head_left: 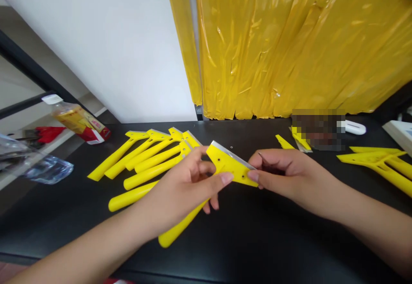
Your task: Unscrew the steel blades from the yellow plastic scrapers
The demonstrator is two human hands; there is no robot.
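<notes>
A yellow scraper [228, 164] with a metal blade along its upper edge is held up between both hands, its handle slanting down to the left. My left hand [193, 181] grips it where head meets handle, the thumb flat on the head. At the right end of the head, my right hand [283, 170] pinches the corner between thumb and fingers. Several more yellow scrapers [154, 157] lie in a row on the black table [257, 241], left of the held one; my left forearm hides part of the nearest.
A drink bottle [80, 119] leans at the left beside clear plastic [45, 164]. On the right lie yellow scraper parts [380, 159], a small yellow piece [284, 142] and a white object [355, 127]. Yellow plastic film [273, 52] and a white panel [128, 52] stand behind the table.
</notes>
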